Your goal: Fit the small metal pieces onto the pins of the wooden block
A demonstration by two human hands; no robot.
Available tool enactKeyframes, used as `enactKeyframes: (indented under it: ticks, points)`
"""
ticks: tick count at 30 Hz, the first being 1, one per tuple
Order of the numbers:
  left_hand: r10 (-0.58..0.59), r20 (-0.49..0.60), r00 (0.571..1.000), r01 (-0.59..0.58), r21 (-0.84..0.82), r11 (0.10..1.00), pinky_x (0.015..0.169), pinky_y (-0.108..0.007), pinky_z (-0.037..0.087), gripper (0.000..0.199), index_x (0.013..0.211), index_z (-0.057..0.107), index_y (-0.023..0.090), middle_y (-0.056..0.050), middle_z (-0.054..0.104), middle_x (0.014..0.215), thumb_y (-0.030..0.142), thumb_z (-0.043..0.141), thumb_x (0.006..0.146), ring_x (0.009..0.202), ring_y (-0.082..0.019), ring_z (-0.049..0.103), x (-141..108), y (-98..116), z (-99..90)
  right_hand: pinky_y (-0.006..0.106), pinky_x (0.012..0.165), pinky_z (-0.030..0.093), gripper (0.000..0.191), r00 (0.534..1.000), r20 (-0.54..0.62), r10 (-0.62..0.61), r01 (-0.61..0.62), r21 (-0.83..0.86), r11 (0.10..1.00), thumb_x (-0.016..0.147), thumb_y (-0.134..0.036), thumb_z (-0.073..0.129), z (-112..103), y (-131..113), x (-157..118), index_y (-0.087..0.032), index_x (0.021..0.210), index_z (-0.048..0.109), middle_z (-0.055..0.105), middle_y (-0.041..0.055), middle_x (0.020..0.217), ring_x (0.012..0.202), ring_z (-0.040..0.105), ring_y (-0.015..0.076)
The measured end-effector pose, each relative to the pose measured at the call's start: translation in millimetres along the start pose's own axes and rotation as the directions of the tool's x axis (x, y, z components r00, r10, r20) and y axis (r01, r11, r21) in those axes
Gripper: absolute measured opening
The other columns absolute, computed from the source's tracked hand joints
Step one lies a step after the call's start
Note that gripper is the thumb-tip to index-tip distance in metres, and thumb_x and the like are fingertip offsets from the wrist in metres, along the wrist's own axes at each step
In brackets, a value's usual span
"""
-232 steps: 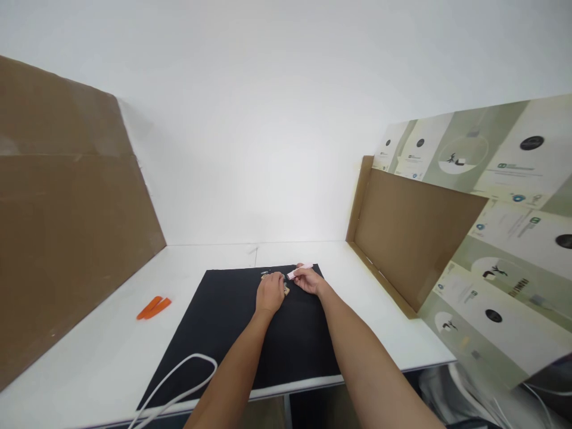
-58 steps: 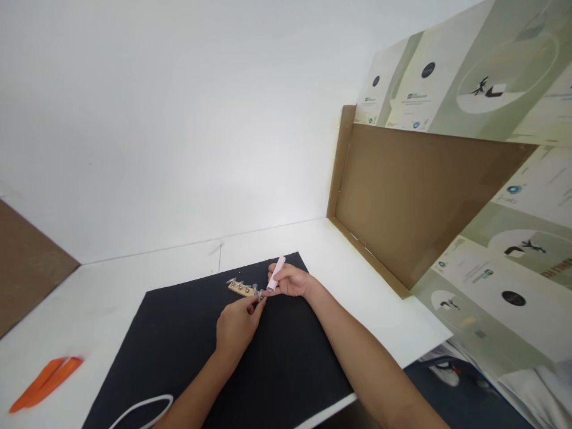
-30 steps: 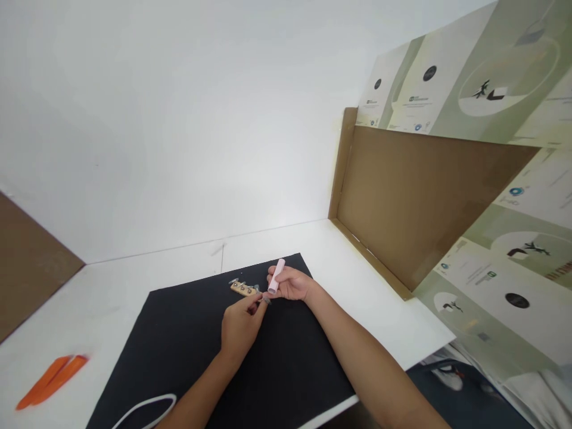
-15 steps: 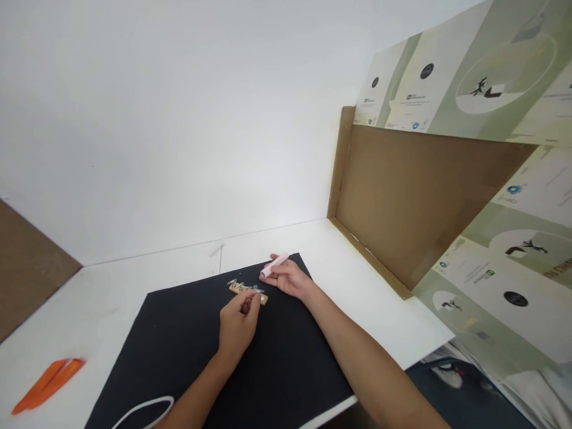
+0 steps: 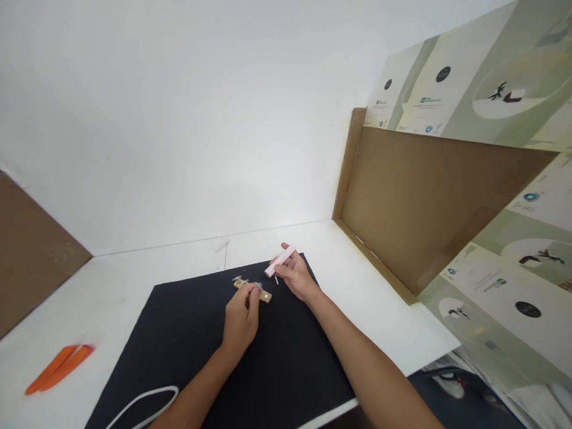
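Observation:
My left hand (image 5: 242,313) is closed in a pinch over a small wooden strip (image 5: 266,296) on the black mat. Shiny disc-like metal pieces (image 5: 237,279) stand along that strip, and a white round spot shows at its right end. The fingers hide its middle, so what they pinch cannot be made out. To the right, my right hand (image 5: 297,279) holds a pale pink tube-like stick (image 5: 280,261) between thumb and fingers, tilted up to the right. Just below it shows a thin whitish stick (image 5: 276,280); whether the hand touches it is unclear.
The black mat (image 5: 192,333) covers much of the white table (image 5: 379,322). Two orange strips (image 5: 60,368) lie at the left, and a white cord loop (image 5: 152,393) rests near my left forearm. A cardboard frame (image 5: 375,262) with printed panels stands at the right.
The view has shifted slightly. The pink stick has turned a little in my right hand, and the thin whitish stick now shows below it. My left hand stays at the wooden strip.

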State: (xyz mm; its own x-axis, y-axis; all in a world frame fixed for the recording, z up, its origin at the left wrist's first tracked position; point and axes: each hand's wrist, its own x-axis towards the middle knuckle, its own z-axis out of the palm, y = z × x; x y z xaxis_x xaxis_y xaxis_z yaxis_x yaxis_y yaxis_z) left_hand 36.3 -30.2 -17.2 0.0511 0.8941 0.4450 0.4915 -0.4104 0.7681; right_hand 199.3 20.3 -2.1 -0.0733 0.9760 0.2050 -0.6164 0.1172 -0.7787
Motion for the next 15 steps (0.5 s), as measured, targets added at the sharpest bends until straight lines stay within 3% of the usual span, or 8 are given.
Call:
enactKeyframes:
  ticks: [7, 15]
  points:
    - [0.021, -0.007, 1.0, -0.021, 0.005, 1.0, 0.057, -0.023, 0.042, 0.022, 0.084, 0.065, 0.019, 0.001, 0.064, 0.068, 0.033, 0.05, 0.09, 0.057, -0.014, 0.055, -1.4, -0.7, 1.8, 0.028, 0.068, 0.047, 0.061, 0.995, 0.098, -0.019, 0.028, -0.09, 0.996, 0.061, -0.016, 0.084, 0.7, -2.6, -4.8, -0.023, 0.112, 0.05, 0.071, -0.0013, 0.079, 0.071, 0.065, 0.0166]
    - [0.025, 0.005, 1.0, -0.025, -0.005, 1.0, 0.058, -0.024, 0.043, 0.024, 0.087, 0.066, 0.019, 0.001, 0.065, 0.071, 0.034, 0.048, 0.092, 0.06, -0.014, 0.057, -1.5, 0.3, -0.3, 0.027, 0.06, 0.046, 0.056, 0.999, 0.026, -0.019, 0.022, -0.113, 0.993, 0.06, -0.011, 0.078, -3.6, -2.8, -4.1, -0.022, 0.107, 0.051, 0.071, -0.0016, 0.074, 0.064, 0.061, 0.0159]
